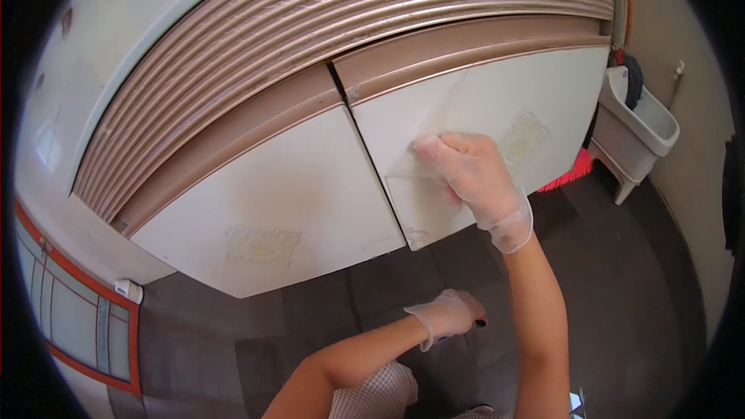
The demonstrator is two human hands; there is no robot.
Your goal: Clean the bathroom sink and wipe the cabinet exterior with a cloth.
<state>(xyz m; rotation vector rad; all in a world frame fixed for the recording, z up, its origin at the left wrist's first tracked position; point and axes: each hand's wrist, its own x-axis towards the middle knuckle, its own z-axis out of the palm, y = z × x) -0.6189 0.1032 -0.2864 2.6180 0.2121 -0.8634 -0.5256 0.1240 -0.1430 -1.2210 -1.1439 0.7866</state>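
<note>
In front of me stands a low cabinet with a left white door [192, 221] and a right white door [559, 87], separated by a dark gap. My right hand [465, 169], in a clear disposable glove, pinches a thin transparent film [445, 107] at the right door's face. Creases in the film fan out from the fingertips, and a straight edge shows below them. My left hand [448, 314], gloved too, hangs lower over the floor with its fingers curled around a small dark object [481, 322]. Most of that object is hidden.
Ribbed trim [372, 11] runs above the doors. On the right, a mop bucket [631, 122] holds a dark mop head [634, 81], near red broom bristles [567, 171]. An orange-framed glazed panel [81, 308] and a white container [129, 290] are at left. Dark tiles [198, 337] cover the floor.
</note>
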